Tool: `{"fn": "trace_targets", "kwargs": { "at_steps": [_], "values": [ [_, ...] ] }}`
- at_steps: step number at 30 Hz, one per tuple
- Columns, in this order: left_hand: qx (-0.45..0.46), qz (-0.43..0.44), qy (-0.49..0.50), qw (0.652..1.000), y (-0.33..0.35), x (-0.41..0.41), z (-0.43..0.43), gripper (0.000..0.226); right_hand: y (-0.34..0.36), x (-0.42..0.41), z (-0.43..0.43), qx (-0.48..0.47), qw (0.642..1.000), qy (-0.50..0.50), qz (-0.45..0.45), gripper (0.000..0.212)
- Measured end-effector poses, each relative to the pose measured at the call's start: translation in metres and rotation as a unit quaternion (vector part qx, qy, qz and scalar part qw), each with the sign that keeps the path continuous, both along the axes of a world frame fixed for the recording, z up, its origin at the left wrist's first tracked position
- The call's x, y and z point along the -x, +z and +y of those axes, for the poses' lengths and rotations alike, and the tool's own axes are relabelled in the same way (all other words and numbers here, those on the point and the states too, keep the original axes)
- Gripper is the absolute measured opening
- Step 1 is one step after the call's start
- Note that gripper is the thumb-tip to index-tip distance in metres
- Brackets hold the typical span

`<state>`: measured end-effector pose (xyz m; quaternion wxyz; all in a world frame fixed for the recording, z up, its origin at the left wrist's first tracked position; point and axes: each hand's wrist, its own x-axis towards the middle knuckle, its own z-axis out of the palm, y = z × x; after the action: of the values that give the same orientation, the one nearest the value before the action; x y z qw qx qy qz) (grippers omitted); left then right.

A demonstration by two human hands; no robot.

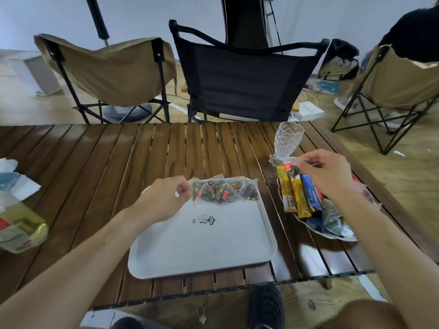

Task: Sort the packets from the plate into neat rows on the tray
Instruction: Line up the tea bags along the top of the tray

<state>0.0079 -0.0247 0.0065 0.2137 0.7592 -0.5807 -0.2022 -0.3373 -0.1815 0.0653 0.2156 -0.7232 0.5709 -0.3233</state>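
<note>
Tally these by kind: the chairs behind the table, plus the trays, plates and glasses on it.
Chairs: 3
Tray: 1
Plate: 1
Glass: 1
Total: 6

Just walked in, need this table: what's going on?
The left hand pinches the end of a row of clear pyramid tea-bag packets along the far edge of the white rectangular tray. The right hand holds another clear tea-bag packet above the shallow plate, which holds yellow and blue stick packets.
</note>
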Motion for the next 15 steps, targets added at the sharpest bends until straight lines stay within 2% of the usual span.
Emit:
{"fn": "trace_targets", "kwargs": {
  "at_steps": [3,7,10,15],
  "values": [
    [-0.002,0.016,0.023,1.000,0.003,-0.013,0.006,0.008,0.008,-0.022,0.023,-0.102,0.989,0.103,0.005,0.005],
    [-0.040,0.004,0.038,0.998,0.002,-0.029,0.016,0.009,-0.001,-0.058,0.049,-0.200,0.952,0.219,0.077,0.006],
    [-0.062,0.005,0.032,0.998,0.000,-0.036,0.023,0.011,-0.012,-0.084,0.062,-0.225,0.932,0.261,0.115,0.011],
    [-0.099,-0.019,0.027,0.995,-0.003,-0.037,0.032,0.017,-0.022,-0.128,0.081,-0.227,0.934,0.269,0.068,0.014]
  ]
}}
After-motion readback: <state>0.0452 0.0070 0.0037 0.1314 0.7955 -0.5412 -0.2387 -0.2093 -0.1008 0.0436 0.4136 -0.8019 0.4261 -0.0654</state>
